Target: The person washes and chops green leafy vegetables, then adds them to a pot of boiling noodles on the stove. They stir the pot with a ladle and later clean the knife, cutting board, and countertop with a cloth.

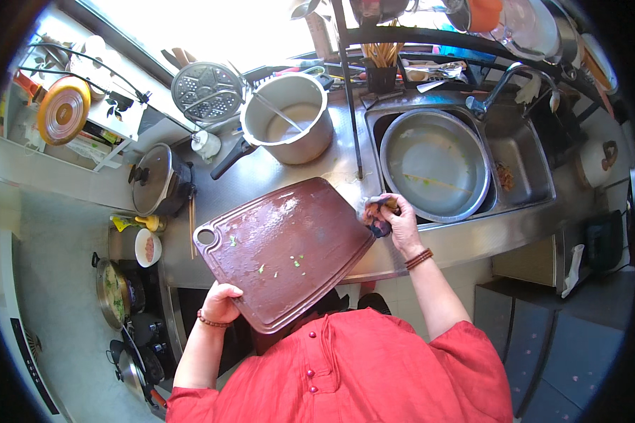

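Note:
My left hand (pixel 222 304) grips the near left edge of a dark reddish-brown cutting board (pixel 291 248), thumb on top. The board is wet and bears several bits of chopped green leaf; a round hole is in its left corner. In my right hand (pixel 399 222) is a crumpled, multicoloured cloth (pixel 378 215), beside the board's right end. Just beyond that hand, a large round metal basin (pixel 435 164) with water and green bits sits in the left sink bowl.
A pressure cooker pot (pixel 288 119) without its lid stands on the steel counter (pixel 227 185), a lidded pot (pixel 161 180) to its left. The tap (pixel 500 87) arches over the sink divider. Food scraps (pixel 504 176) lie in the right bowl (pixel 524 148). A rack post (pixel 354 121) rises beside the sink.

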Motion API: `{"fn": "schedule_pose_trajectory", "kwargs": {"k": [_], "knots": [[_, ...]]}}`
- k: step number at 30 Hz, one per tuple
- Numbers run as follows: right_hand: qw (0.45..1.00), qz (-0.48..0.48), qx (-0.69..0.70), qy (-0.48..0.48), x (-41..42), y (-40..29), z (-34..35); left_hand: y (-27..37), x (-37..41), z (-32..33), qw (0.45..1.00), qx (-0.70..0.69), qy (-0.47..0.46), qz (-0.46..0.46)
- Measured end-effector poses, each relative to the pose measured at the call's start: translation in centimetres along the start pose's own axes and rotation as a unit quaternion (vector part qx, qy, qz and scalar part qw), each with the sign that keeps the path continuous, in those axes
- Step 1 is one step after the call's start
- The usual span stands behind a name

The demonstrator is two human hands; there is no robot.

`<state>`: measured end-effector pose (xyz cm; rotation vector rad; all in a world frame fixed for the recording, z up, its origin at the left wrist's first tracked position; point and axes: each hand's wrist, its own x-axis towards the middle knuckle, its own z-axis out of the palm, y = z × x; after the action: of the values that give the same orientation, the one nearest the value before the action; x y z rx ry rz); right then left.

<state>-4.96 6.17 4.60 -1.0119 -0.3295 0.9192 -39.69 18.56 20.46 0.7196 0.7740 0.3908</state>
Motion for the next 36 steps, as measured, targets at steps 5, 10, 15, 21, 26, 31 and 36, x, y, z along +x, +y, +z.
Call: {"fn": "schedule_pose_trajectory", "kwargs": {"k": [5, 10, 15, 21, 26, 31, 36], "knots": [[0.987, 0.0, 0.133, -0.086, -2.3, -6.9, 3.5, -0.1, -1.2, 5.9, 1.0, 0.019, 0.013, 0.001], [0.97, 0.002, 0.232, -0.073, -2.7, -8.5, 1.5, -0.1, -1.9, 9.6, 0.999, -0.027, 0.0, -0.03], [0.937, -0.024, 0.348, -0.011, -3.6, -10.5, -2.4, -1.7, -0.6, 13.2, 0.998, -0.019, -0.043, -0.044], [0.976, -0.018, 0.207, -0.069, -9.3, -15.6, 0.9, -4.9, 2.7, 16.2, 0.991, -0.032, -0.103, -0.085], [0.902, -0.218, -0.252, -0.273, -14.5, -14.9, 5.2, -7.3, 5.1, 16.7, 0.981, -0.031, -0.131, -0.138], [0.787, -0.348, -0.477, -0.18, -11.9, -12.7, 2.4, -8.0, 5.6, 19.6, 0.988, 0.006, -0.139, -0.062], [0.752, -0.304, -0.584, 0.009, -2.9, -10.6, -5.8, -8.2, 6.1, 18.9, 0.993, 0.018, -0.111, -0.037]]}}
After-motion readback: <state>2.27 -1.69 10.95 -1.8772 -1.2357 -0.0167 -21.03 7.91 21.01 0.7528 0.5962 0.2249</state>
